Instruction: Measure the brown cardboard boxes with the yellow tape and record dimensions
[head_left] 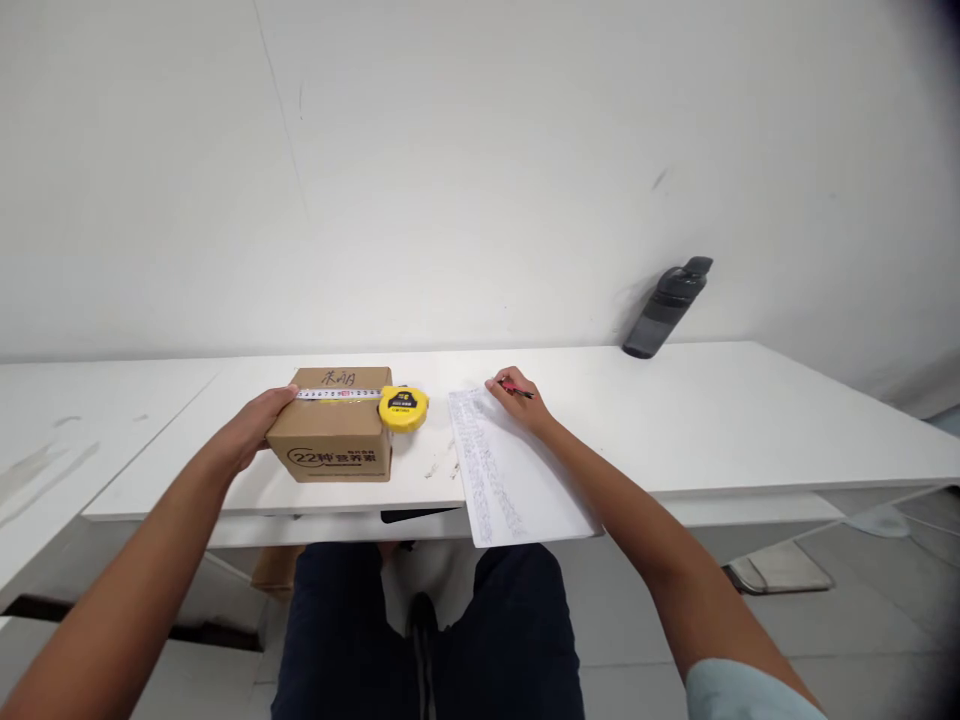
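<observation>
A brown cardboard box (330, 452) with dark printing on its front stands on the white desk, in front of me to the left. My left hand (259, 425) grips the box's left side, fingers at the upper edge where the tape's end lies. Across the box top runs the white blade of a yellow tape measure (405, 410), whose case hangs at the right edge. My right hand (517, 397) is closed around a red and black pen (517, 389), at the top of a sheet of paper (536, 490) covered partly with small handwriting. The paper overhangs the desk's front edge.
A dark water bottle (667, 307) leans against the wall at the back right of the desk (712, 430). Beneath the desktop, a dark flat object (420, 515) shows on the shelf. Another cardboard box (277, 570) is under the desk at left.
</observation>
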